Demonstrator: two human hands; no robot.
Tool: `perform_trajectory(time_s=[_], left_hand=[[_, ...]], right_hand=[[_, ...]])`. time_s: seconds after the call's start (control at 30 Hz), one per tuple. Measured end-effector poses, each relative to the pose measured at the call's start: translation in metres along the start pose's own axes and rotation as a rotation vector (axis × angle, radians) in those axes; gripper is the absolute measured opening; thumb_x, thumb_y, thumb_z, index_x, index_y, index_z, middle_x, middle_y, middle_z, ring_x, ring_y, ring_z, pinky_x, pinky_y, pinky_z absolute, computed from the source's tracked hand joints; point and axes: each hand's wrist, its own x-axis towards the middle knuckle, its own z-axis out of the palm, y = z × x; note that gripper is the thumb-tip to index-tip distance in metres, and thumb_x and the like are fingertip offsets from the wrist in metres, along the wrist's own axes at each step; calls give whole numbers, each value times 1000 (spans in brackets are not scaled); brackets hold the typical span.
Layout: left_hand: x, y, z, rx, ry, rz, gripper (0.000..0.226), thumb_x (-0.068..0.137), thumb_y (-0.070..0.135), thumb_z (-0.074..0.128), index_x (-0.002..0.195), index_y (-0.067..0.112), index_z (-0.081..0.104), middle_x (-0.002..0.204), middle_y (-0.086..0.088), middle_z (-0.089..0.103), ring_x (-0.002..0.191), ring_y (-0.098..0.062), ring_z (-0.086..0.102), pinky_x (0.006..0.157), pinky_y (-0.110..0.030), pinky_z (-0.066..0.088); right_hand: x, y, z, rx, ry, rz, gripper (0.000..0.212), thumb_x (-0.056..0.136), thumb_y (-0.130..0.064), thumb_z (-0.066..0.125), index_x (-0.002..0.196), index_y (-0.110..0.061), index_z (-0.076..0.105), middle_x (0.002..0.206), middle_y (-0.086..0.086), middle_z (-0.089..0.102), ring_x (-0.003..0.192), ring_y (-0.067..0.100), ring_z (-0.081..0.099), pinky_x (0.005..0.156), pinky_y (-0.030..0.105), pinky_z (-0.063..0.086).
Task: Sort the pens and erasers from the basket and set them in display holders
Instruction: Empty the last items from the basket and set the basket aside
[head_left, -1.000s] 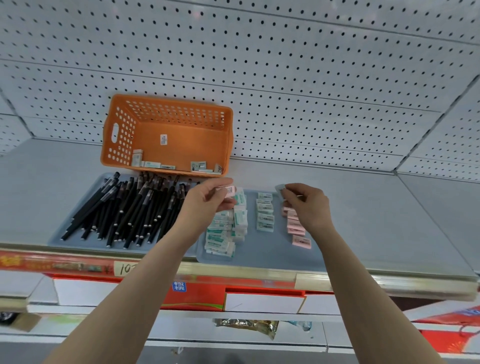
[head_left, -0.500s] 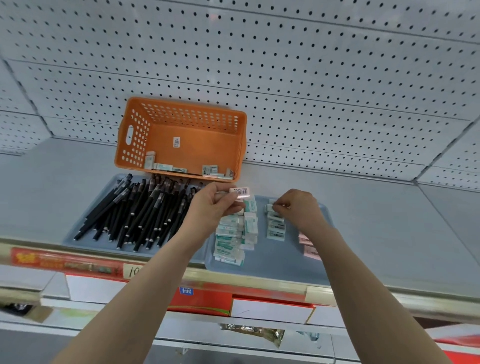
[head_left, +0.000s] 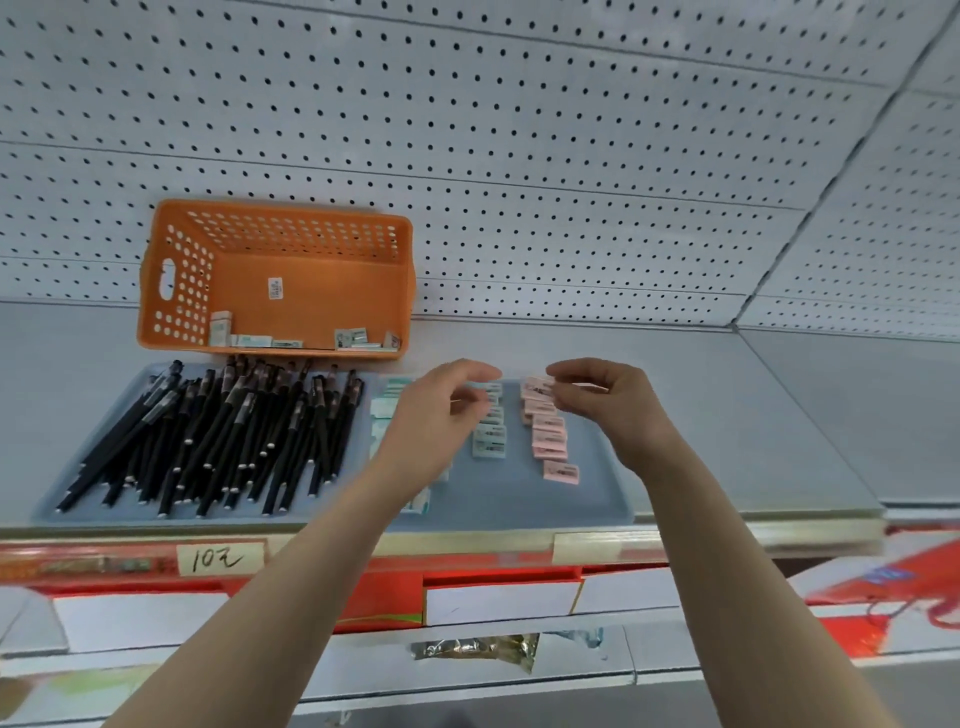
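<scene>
Basket (head_left: 332, 306), pens (head_left: 223, 431), right hand (head_left: 613, 410) pinching pink eraser (head_left: 537, 387)

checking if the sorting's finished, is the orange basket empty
No, several erasers lie along the lower inside edge of the orange basket.

A single view came from a camera worn on the head. It faced forward and somewhat down at a shelf (head_left: 779, 415), near enough that both forearms (head_left: 291, 597) rose from the bottom edge to reach it. The pegboard (head_left: 519, 130) filled the upper half, its lines bent by the wide lens.
</scene>
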Motion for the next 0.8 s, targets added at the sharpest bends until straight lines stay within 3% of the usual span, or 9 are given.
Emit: perform_trajectory(time_s=[0.13,0.23,0.4,0.53,0.63,0.8], left_hand=[[-4,-3,27,317,-127,147,33,87,2,61,113,21,68,111,0,64,95,-14,63,88,-31,50],[-9,-8,47,477,-199,176,35,87,6,62,119,18,67,123,0,62,107,-18,59,89,-21,39],[-16,-18,61,689,-161,218,36,86,8,65,122,14,65,127,-3,58,119,-24,49,101,-31,34],[-16,-25,65,806,-150,183,37,92,10,58,129,11,59,136,-6,50,129,-26,39,109,-32,27],[-15,-31,69,840,-163,145,35,93,8,53,128,7,59,137,-10,48,128,-29,40,107,-36,31],[-12,-33,71,882,-195,127,32,88,4,56,120,3,63,130,-14,54,121,-33,48,103,-40,38]], right_hand=[[-15,18,-14,62,53,13,17,86,4,68,99,-4,74,98,15,74,83,17,70,80,25,58],[-20,24,-19,92,66,6,16,87,4,67,98,-3,74,98,14,74,82,12,70,76,21,56],[-19,32,-29,67,66,-3,15,87,1,68,94,-9,76,95,5,75,82,10,70,74,21,56],[-9,41,-34,-59,117,10,15,88,-4,68,94,-13,77,91,0,75,76,12,70,75,26,59],[5,44,-31,-167,95,18,14,87,-7,68,94,-16,77,90,0,75,71,12,71,77,30,59],[24,45,-14,-408,-56,-9,14,87,-9,66,94,-17,76,89,-2,72,66,8,69,64,12,50]])
